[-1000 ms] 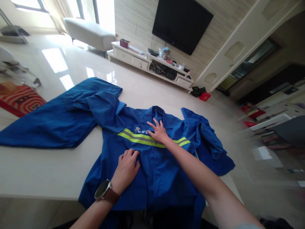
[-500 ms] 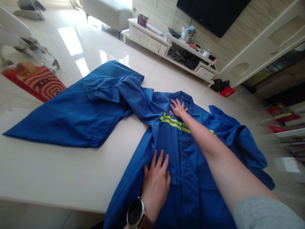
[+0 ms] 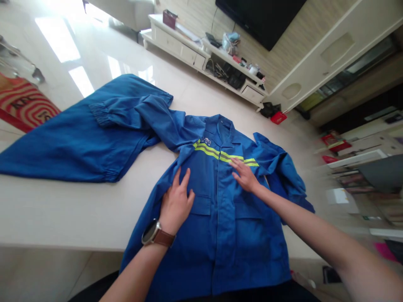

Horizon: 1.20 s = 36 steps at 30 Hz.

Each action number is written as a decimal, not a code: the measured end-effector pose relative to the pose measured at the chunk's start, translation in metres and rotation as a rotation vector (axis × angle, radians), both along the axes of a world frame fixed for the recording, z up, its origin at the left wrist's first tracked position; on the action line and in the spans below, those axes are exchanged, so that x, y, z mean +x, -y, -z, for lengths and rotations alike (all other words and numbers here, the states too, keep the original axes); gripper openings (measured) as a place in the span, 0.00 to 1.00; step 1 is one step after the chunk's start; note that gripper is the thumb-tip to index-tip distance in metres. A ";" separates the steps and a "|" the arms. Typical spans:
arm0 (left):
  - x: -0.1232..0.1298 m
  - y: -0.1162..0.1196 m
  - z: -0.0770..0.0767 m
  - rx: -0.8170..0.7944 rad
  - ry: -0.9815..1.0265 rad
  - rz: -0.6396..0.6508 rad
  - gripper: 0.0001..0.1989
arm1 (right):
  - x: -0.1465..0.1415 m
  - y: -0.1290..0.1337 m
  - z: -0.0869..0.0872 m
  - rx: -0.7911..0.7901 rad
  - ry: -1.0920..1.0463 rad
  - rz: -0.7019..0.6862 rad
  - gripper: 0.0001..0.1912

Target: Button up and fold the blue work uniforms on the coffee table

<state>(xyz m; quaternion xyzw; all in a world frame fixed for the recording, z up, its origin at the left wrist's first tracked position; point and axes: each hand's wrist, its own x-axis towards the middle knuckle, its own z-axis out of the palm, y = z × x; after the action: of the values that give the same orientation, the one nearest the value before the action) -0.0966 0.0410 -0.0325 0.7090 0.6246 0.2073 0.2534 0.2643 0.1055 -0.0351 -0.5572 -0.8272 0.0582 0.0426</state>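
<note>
A blue work jacket (image 3: pixel 201 235) with yellow-green and grey stripes across the chest lies front up on a white table (image 3: pixel 138 197). My left hand (image 3: pixel 176 202), with a watch on its wrist, rests on the jacket's left side in view, fingers spread. My right hand (image 3: pixel 244 175) lies on the jacket's front just below the stripe, fingers apart. Neither hand grips the cloth. Another blue garment (image 3: pixel 78 142) lies at the left, partly under the jacket's sleeve.
A red KFC bag (image 3: pixel 27 105) stands beyond the table at the left. Farther back are a white TV cabinet (image 3: pixel 176 42) with items on it and a black television (image 3: pixel 264 16). Shelves with clutter stand at the right.
My right hand has come down from the collar to below the chest stripe. My left hand has moved up the jacket's side. The view has shifted to the right.
</note>
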 end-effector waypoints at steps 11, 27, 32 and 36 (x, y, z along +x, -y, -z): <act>-0.005 0.003 0.010 -0.071 -0.211 -0.021 0.33 | 0.090 0.273 0.044 -0.055 0.098 0.340 0.32; -0.011 -0.009 0.015 -0.121 -0.186 0.005 0.35 | 0.082 0.267 0.037 -0.036 0.064 0.377 0.30; -0.014 -0.009 0.020 -0.117 -0.173 0.007 0.35 | 0.088 0.206 0.024 0.066 -0.038 0.588 0.22; -0.016 -0.010 0.024 -0.111 -0.141 0.002 0.36 | 0.095 0.137 0.004 0.054 0.026 0.777 0.19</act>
<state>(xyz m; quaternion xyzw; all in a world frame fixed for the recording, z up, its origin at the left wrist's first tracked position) -0.1130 0.0511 -0.0566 0.7073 0.6506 0.1219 0.2480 0.3588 -0.0314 -0.0387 -0.8284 -0.5563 0.0087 0.0656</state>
